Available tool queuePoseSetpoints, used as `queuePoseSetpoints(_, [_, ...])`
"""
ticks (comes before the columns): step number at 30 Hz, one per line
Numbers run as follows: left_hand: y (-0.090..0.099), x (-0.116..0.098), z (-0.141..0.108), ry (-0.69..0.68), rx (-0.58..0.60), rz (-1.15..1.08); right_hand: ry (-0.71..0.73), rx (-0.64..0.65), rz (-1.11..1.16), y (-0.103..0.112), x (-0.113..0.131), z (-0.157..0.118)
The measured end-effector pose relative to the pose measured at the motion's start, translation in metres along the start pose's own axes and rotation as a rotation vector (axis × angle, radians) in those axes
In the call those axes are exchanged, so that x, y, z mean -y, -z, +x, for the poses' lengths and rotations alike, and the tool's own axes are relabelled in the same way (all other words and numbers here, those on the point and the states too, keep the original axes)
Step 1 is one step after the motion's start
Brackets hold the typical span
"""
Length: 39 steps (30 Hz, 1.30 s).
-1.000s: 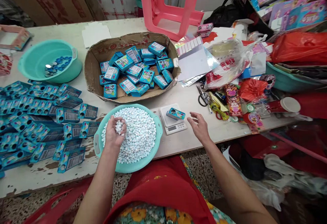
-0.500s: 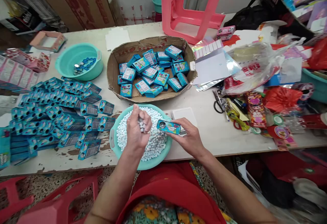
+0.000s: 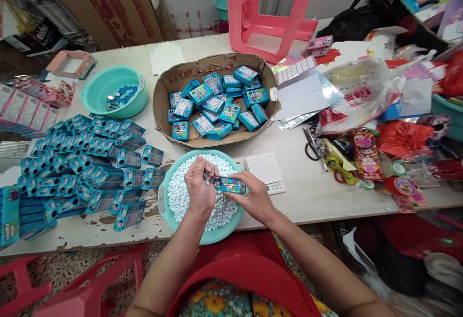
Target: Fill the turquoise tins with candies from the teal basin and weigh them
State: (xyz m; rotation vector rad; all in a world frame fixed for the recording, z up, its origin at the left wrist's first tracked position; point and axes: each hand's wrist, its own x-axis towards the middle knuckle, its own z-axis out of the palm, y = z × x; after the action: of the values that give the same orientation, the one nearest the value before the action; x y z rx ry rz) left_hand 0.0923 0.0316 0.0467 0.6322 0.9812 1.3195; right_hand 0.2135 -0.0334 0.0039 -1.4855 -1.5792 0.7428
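A turquoise basin [image 3: 165,196] full of small pale candies [image 3: 181,189] stands at the table's front edge. Over it, my left hand [image 3: 200,184] is curled round some of these candies, a few showing at its fingers. My right hand [image 3: 255,196] grips a small blue candy box [image 3: 228,185] by its far end. The box lies on its side in the air, with a round dark hole at the end facing my left hand. My left fingers are right at that hole; whether they touch the box I cannot tell.
A cardboard tray [image 3: 217,142] of blue boxes sits behind the basin. Many more boxes [image 3: 104,177] with holes stand at left, near a basin [image 3: 115,73] of blue and silver discs. A white scale [image 3: 265,170], scissors [image 3: 311,145] and a pink stool [image 3: 292,22] are rightward.
My hands have come together over the basin. The box has moved left, bringing its hole to my left fingers, and the scale shows more fully.
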Motion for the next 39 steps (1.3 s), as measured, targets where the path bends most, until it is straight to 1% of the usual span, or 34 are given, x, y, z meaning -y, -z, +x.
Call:
queuePoseSetpoints(6, [0.003,0.005,0.001,-0.051,0.043,0.073,-0.009,-0.002,0.032,0.000,-0.004,0.005])
queuePoseSetpoints(10, [-0.001,0.008,0.003,-0.043,0.054,0.051,-0.013,-0.011,0.031,0.001,-0.008,0.008])
queuePoseSetpoints(13, [-0.005,0.008,0.005,-0.025,0.042,0.045,-0.024,-0.017,0.046,0.005,-0.010,0.009])
queuePoseSetpoints(15, [0.000,0.008,0.006,-0.026,0.013,0.074,-0.037,-0.016,0.074,0.012,-0.010,0.008])
queuePoseSetpoints(16, [0.005,0.008,0.007,-0.027,0.005,0.135,-0.052,-0.022,0.089,0.018,-0.011,0.007])
queuePoseSetpoints(17, [0.012,0.008,0.007,-0.022,0.014,0.244,-0.076,-0.038,0.103,0.024,-0.013,0.004])
queuePoseSetpoints(19, [0.028,0.008,0.011,-0.003,0.066,0.586,-0.139,-0.109,0.112,0.040,-0.022,-0.001])
queuePoseSetpoints(21, [0.040,0.008,0.021,-0.026,0.093,0.952,-0.206,-0.215,0.087,0.055,-0.042,-0.008])
queuePoseSetpoints(23, [0.042,0.008,0.044,-0.148,0.062,1.185,-0.257,-0.325,0.044,0.064,-0.070,-0.013])
queuePoseSetpoints(25, [0.030,0.014,0.079,-0.282,0.062,1.333,-0.289,-0.401,0.006,0.066,-0.101,-0.016])
queuePoseSetpoints(26, [0.021,0.019,0.100,-0.309,0.102,1.418,-0.297,-0.420,-0.007,0.065,-0.115,-0.017])
queuePoseSetpoints(27, [0.011,0.026,0.121,-0.287,0.163,1.536,-0.299,-0.428,-0.017,0.063,-0.128,-0.017])
queuePoseSetpoints(29, [-0.008,0.045,0.161,-0.129,0.304,1.763,-0.294,-0.426,-0.028,0.059,-0.146,-0.019])
queuePoseSetpoints(31, [-0.022,0.064,0.190,0.058,0.423,1.921,-0.280,-0.407,-0.034,0.059,-0.154,-0.022])
queuePoseSetpoints(33, [-0.029,0.080,0.205,0.164,0.483,2.025,-0.255,-0.383,-0.050,0.063,-0.154,-0.027])
queuePoseSetpoints(34, [-0.030,0.085,0.209,0.172,0.496,2.068,-0.246,-0.381,-0.062,0.067,-0.152,-0.031])
queuePoseSetpoints(36, [-0.030,0.089,0.208,0.108,0.500,2.144,-0.255,-0.429,-0.079,0.077,-0.146,-0.037])
queuePoseSetpoints(37, [-0.029,0.087,0.206,0.051,0.489,2.173,-0.272,-0.470,-0.078,0.083,-0.142,-0.040])
queuePoseSetpoints(39, [-0.027,0.077,0.196,-0.076,0.447,2.202,-0.306,-0.552,-0.055,0.094,-0.132,-0.043])
